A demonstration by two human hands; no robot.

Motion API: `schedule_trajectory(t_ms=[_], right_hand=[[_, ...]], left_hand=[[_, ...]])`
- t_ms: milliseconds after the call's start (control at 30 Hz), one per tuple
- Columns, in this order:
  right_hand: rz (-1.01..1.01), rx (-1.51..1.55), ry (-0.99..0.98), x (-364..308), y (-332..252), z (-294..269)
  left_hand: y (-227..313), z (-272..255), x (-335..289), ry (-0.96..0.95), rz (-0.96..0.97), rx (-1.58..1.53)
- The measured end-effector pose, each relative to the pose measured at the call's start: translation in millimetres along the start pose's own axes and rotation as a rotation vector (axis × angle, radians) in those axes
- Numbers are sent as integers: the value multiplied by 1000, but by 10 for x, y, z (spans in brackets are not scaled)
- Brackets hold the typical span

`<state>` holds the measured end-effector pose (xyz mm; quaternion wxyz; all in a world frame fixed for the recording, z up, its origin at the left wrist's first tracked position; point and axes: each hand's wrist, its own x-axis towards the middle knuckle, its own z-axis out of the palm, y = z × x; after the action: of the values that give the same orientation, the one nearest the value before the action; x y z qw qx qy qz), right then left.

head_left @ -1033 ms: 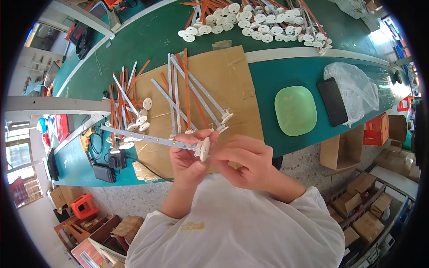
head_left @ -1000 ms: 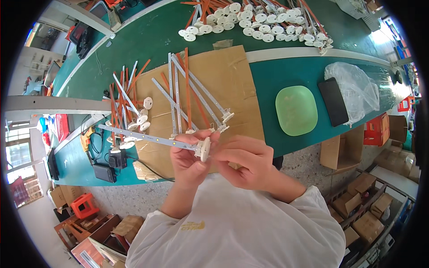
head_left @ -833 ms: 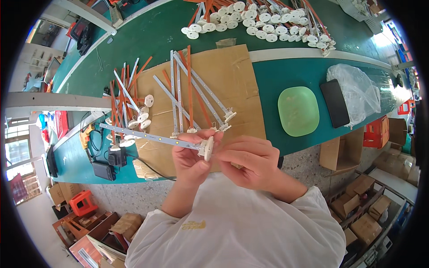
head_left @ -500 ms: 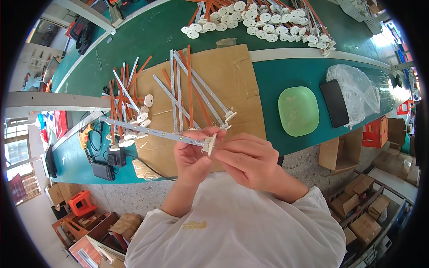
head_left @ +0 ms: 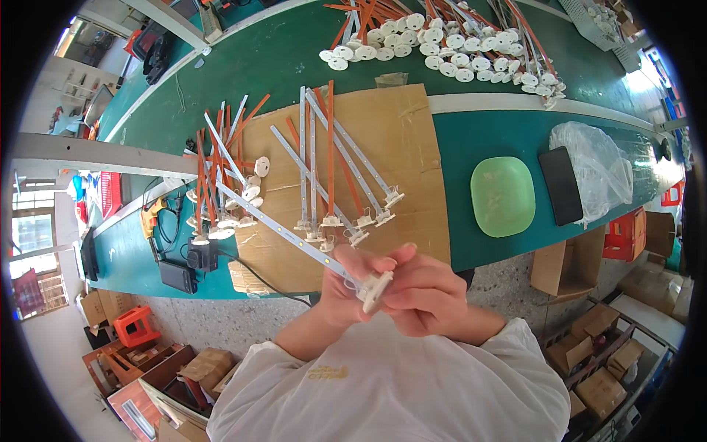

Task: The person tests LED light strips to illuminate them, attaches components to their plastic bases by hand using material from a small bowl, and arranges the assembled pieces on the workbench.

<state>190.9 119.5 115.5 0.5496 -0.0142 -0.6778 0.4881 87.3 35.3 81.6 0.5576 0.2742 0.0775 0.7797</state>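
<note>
My left hand (head_left: 338, 300) is closed around the end of an LED light strip (head_left: 283, 232), a narrow silvery bar with small yellow chips. It points up and left over the cardboard. At the strip's near end sits a white plastic base (head_left: 376, 292), tilted edge-on, with thin wires beside it. My right hand (head_left: 433, 296) has its fingers curled and pressed against that base from the right; its fingertips are partly hidden. Beyond my hands, several LED strips (head_left: 302, 158) with white bases lie on a cardboard sheet (head_left: 409, 162), some showing orange-red backs.
Left of the cardboard's middle lies another bundle of strips (head_left: 213, 166). A large pile of white-based strips (head_left: 456, 51) is at the back. To the right are a green tray (head_left: 503, 197), a black flat object (head_left: 561, 186) and a plastic bag (head_left: 600, 166). A yellow power tool (head_left: 151, 217) lies left.
Both hands have come nearer my body and slightly right, bringing the LED strip along. The strip now slopes more steeply, and its base is tilted more. The whole view has also shifted a little.
</note>
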Motion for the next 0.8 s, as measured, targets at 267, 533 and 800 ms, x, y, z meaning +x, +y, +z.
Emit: schedule_trajectory(t_ms=[267,533,800], right_hand=[[-51,-157,79,-32,-24,91],[-90,-182,76,-66,5,145],[-79,-160,16,-88,18,86]], left_hand=[[-91,-36,-12,31,102,-82],[-68,-54,3,-33,174,-42],[64,-22,-29,-17,34,25]])
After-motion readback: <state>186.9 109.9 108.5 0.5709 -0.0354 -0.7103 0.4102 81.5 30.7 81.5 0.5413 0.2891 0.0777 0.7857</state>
